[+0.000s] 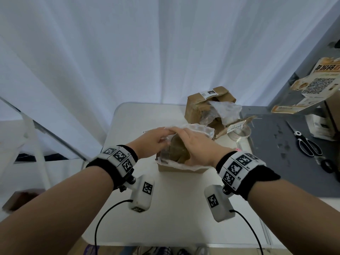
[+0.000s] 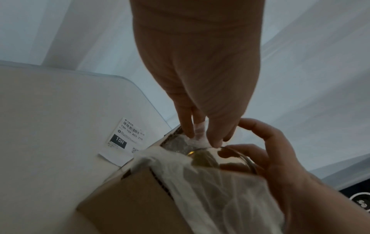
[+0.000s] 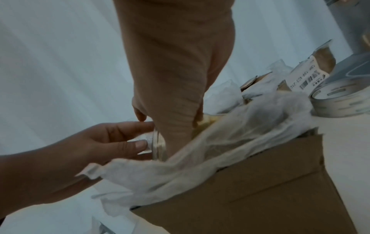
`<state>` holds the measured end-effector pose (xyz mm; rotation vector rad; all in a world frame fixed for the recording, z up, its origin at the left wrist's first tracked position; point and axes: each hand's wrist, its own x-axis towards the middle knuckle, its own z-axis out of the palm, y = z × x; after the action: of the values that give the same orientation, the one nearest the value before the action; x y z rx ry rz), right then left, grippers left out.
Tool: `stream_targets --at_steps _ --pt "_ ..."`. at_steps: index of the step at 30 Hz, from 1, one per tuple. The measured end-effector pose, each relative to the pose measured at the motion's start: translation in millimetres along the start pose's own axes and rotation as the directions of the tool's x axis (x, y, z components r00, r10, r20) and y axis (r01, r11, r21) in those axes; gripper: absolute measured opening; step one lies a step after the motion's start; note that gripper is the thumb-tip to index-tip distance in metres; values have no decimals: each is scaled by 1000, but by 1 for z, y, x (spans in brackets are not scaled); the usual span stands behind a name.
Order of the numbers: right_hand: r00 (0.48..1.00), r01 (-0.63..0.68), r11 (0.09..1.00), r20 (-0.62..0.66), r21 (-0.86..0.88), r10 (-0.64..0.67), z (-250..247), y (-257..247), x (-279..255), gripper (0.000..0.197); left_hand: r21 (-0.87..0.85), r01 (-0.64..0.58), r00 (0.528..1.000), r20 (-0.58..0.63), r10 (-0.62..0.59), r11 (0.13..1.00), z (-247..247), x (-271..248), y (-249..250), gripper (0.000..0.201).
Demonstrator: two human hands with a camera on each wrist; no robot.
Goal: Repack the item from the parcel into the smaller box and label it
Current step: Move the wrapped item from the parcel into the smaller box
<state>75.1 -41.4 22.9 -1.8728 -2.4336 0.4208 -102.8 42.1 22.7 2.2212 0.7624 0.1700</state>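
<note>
A small brown box (image 1: 176, 169) stands in the middle of the white table (image 1: 128, 122), lined with white foam wrap (image 1: 200, 130). A clear glass vessel (image 1: 177, 150) sits in it, partly hidden by both hands. My left hand (image 2: 202, 139) pinches a strip of the foam wrap (image 2: 200, 136) at the vessel's far-left rim. My right hand (image 1: 195, 142) lies over the vessel, and its curled fingers (image 2: 230, 152) hold the glass rim (image 2: 210, 156). A white shipping label (image 2: 124, 139) lies flat on the table left of the box.
The larger opened parcel (image 1: 206, 105), stuffed with bubble wrap, stands at the back right. A tape roll (image 1: 239, 134) lies just right of it. Scissors (image 1: 307, 144) rest on the grey mat (image 1: 276, 144). A printed carton (image 1: 312, 85) juts in from the right. White curtains hang behind.
</note>
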Motion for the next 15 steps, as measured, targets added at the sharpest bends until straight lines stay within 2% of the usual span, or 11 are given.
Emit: stream_targets --at_steps 3,5,6,8,9,10,13,15 --pt "1000 26 999 -14 35 -25 4 0 6 106 1 19 1000 25 -19 1000 -2 2 0 27" --pt "999 34 993 -17 110 -32 2 4 2 101 -28 13 999 37 -12 1000 -2 3 1 28" --pt "998 33 989 -55 143 -25 0 8 -2 94 -23 13 999 46 -12 1000 -2 4 -1 33" --pt "976 1 975 -215 223 48 -7 16 -13 79 41 39 998 55 -42 998 -2 6 -3 46" --pt "960 -33 966 -260 255 102 -11 20 -18 80 80 50 997 62 -55 996 -2 7 -5 54" --pt "961 -68 961 -241 269 136 -15 25 -24 89 117 44 996 72 -53 992 -2 9 -5 63" --pt "990 -129 986 65 108 122 -17 37 -33 120 202 -6 992 125 -20 979 0 11 -3 86" --pt "982 -128 992 138 3 126 -9 41 -34 118 248 -26 986 165 -16 968 2 13 0 95"
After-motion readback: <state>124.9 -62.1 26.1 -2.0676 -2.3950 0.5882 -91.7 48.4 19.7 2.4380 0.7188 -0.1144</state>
